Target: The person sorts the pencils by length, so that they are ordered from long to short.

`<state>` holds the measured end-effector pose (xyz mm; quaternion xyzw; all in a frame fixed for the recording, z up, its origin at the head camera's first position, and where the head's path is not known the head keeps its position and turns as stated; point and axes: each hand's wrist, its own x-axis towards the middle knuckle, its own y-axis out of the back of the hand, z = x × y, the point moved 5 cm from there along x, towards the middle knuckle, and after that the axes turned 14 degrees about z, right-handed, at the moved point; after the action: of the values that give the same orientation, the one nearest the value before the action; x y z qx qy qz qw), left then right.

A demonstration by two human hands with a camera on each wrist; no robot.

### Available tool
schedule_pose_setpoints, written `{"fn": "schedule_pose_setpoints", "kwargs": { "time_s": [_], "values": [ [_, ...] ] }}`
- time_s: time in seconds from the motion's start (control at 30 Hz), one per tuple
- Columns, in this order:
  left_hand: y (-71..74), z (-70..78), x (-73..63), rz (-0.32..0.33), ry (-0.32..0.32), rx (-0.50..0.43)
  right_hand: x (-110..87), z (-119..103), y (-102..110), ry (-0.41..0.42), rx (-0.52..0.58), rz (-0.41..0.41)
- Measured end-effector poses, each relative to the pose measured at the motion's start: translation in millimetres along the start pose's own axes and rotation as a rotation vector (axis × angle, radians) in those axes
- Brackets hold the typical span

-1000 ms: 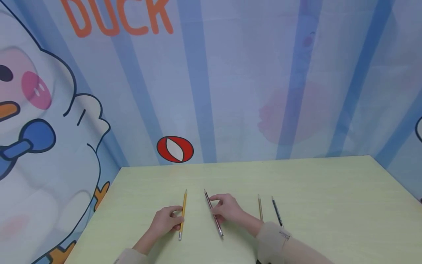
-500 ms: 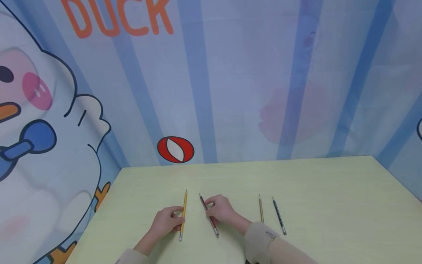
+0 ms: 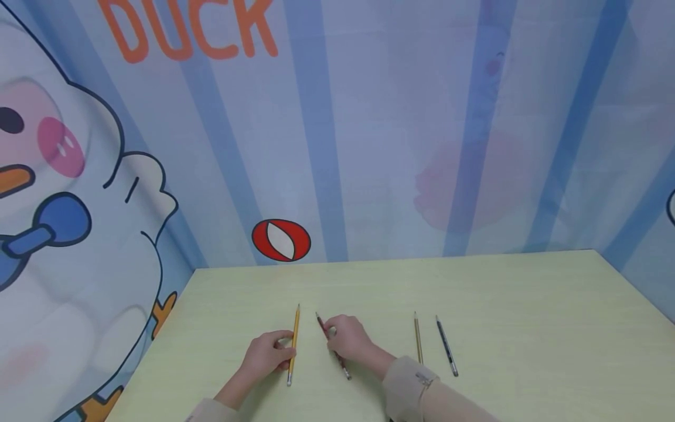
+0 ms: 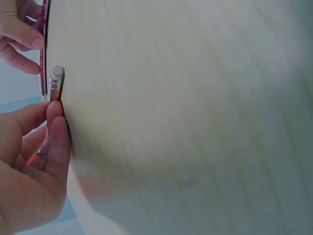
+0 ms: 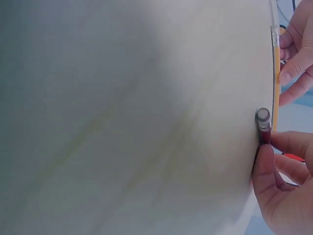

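My left hand (image 3: pixel 268 355) pinches a yellow pencil (image 3: pixel 295 328) between thumb and fingers. The pencil lies almost straight up and down in the head view, its tip pointing away from me. Just to the right, my right hand (image 3: pixel 350 340) pinches a dark red pencil (image 3: pixel 320 322), which slants with its tip toward the far left. In the left wrist view the yellow pencil's white eraser (image 4: pixel 57 73) sticks out past the thumb. The right wrist view shows the dark red pencil's eraser end (image 5: pixel 263 115) beyond the fingers.
Right of the right arm lie a gold-coloured pencil (image 3: pixel 418 336) and a dark patterned pencil (image 3: pixel 446 346). The sleeve (image 3: pixel 411 384) comes close to the gold one's near end. A printed cloth backdrop (image 3: pixel 379 146) stands behind the pale table (image 3: pixel 506 305).
My right hand has moved left with the dark red pencil, closer to the yellow one. The dark patterned pencil's near end has come out from behind the sleeve. My left hand stays put.
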<state>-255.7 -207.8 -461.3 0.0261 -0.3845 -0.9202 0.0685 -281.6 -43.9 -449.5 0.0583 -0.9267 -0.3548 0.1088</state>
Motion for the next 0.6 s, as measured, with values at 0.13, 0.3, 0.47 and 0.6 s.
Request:
{"fn": "schedule_pose_setpoints", "kwargs": {
  "time_s": [0.13, 0.3, 0.47, 0.6],
  "values": [
    [0.6, 0.6, -0.4, 0.0, -0.001, 0.006, 0.5, 2.9, 1.7, -0.013, 0.006, -0.028],
    [-0.4, -0.9, 0.1, 0.001, 0.026, 0.017, -2.8, 8.0, 1.0, -0.121, 0.101, -0.103],
    [0.1, -0.7, -0.1, 0.006, 0.019, 0.014, -6.4, 6.4, -0.9, -0.148, 0.162, -0.11],
    [0.5, 0.4, -0.4, 0.008, 0.012, 0.01, -6.6, 3.2, -6.1, -0.163, 0.213, -0.085]
  ]
}}
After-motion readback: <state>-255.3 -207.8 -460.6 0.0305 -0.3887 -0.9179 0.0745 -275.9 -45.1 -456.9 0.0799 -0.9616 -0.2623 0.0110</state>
